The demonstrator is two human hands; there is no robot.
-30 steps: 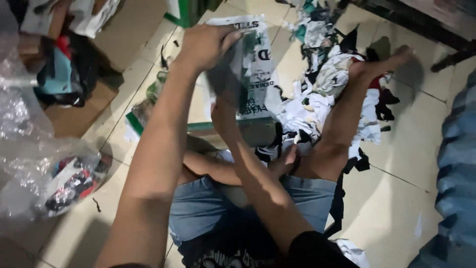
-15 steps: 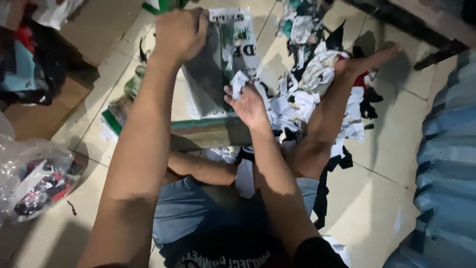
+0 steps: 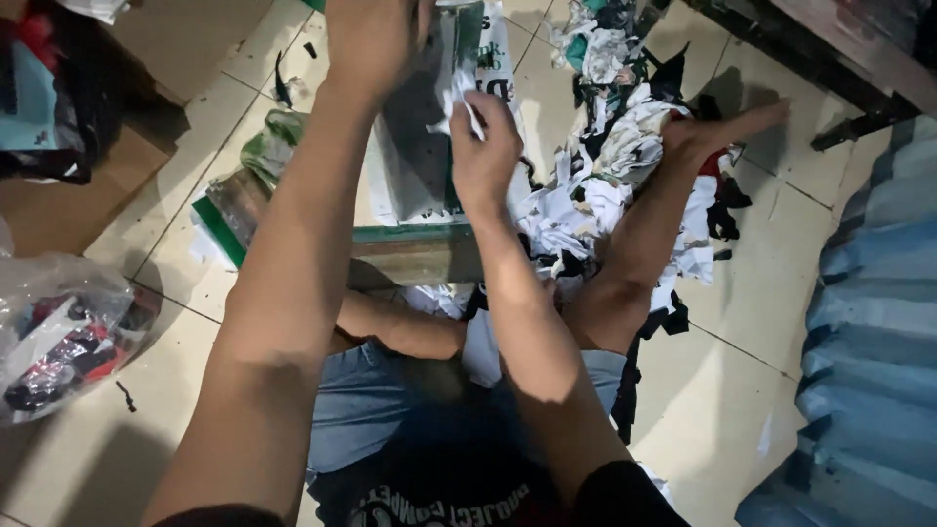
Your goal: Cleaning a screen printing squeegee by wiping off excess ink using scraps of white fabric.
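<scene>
I sit on a tiled floor with my legs out. My left hand (image 3: 373, 39) grips the top edge of a white printed plastic bag (image 3: 415, 146) and holds it up. My right hand (image 3: 480, 148) pinches a small white scrap of cloth (image 3: 457, 96) right at the bag's mouth. A heap of white, black and teal cloth scraps (image 3: 605, 166) lies to the right of the bag, beside my right leg (image 3: 644, 234). The bag's lower part rests on a green-edged flat pack (image 3: 390, 249) in front of my lap.
A clear plastic bag with dark and red cloth (image 3: 59, 342) lies at the left. A brown cardboard box (image 3: 59, 195) holding dark items sits at the upper left. Blue striped fabric (image 3: 869, 342) fills the right edge. A dark table leg (image 3: 830, 88) crosses the upper right.
My right hand rose from the scrap heap to the bag's mouth with a white scrap in it. The left hand kept its hold on the bag's top.
</scene>
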